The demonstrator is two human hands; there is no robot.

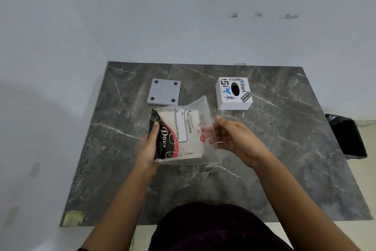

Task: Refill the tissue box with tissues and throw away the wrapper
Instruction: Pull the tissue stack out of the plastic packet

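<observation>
Tissue pack held above the bench centre: left hand fingers grip its closed end, right hand fingers pinch the clear wrapper mouth, apparently for emptying. Tissue box sits at one o'clock, bin at three.

Plain home corner: marble-look table, bare white walls, lined bin.

A dark marble table in a pale corner

The table has a dark grey top with thin white veins and stands against a pale bluish wall, close to the corner at the left. Three small scuff marks sit in a row on the wall, well above the table. A yellowish-green patch covers the table's near left corner. Light floor shows at the right side.
</observation>
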